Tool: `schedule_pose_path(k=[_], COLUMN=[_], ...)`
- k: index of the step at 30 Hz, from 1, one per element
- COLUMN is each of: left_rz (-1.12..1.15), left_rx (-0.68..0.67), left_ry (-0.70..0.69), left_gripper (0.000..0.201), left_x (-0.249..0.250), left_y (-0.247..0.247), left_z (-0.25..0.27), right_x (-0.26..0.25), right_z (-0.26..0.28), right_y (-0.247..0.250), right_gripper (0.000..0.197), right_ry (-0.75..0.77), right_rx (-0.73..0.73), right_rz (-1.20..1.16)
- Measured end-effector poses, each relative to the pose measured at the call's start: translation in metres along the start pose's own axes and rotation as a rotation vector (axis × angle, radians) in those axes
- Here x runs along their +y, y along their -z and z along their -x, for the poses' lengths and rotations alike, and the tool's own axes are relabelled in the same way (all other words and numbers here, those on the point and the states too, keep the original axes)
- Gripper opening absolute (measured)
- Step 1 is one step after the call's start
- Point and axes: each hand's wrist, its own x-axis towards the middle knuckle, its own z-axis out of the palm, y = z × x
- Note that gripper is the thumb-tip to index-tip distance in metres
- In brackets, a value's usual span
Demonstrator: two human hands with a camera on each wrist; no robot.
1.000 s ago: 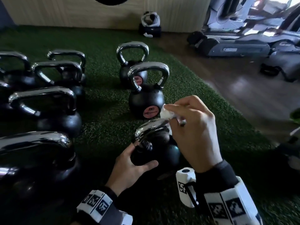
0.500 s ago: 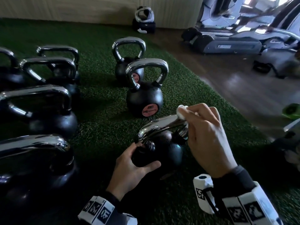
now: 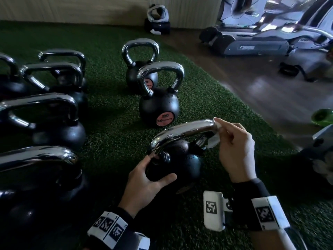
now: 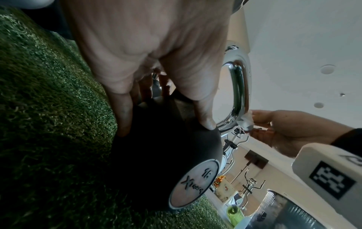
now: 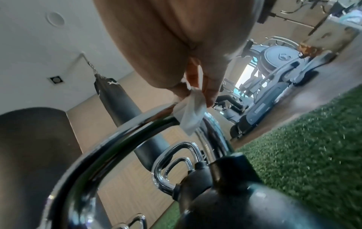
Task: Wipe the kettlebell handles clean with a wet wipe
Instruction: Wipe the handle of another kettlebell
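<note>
A black kettlebell point(image 3: 182, 163) with a chrome handle point(image 3: 183, 132) stands on green turf just in front of me. My left hand point(image 3: 149, 174) cups its round body point(image 4: 166, 155), fingers and thumb curled round it. My right hand point(image 3: 232, 141) pinches a white wet wipe point(image 3: 215, 139) against the handle's right bend. In the right wrist view the wipe point(image 5: 190, 111) drapes over the chrome bar point(image 5: 121, 134). The left wrist view shows the wipe point(image 4: 245, 120) touching the handle point(image 4: 238, 93).
Several more chrome-handled kettlebells stand on the turf: two behind point(image 3: 158, 103) and a row on the left point(image 3: 45, 120). Wooden floor and exercise machines point(image 3: 252, 42) lie to the right. A green object point(image 3: 322, 117) sits at the right edge. A punching bag point(image 5: 117, 99) hangs behind.
My right hand with the wipe has slid right along the handle, from its middle to the right bend. The left hand has kept its hold on the body.
</note>
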Motion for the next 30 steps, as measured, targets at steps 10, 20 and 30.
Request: schedule_pose_path(k=[10, 20, 30], left_rz=[0.026, 0.068, 0.041], left_rx=[0.005, 0.089, -0.049], left_ry=[-0.027, -0.499, -0.505], left_gripper=[0.059, 0.065, 0.04], left_x=[0.005, 0.024, 0.049], left_y=[0.002, 0.019, 0.022], left_z=[0.008, 0.061, 0.054], right_x=[0.027, -0.04, -0.042], right_z=[0.02, 0.1, 0.112], right_y=[-0.006, 0.015, 0.013], right_gripper=[0.019, 0.022, 0.059], right_ry=[-0.568, -0.759, -0.718], right_rx=[-0.22, -0.394, -0.567], right_rz=[-0.56, -0.957, -0.906])
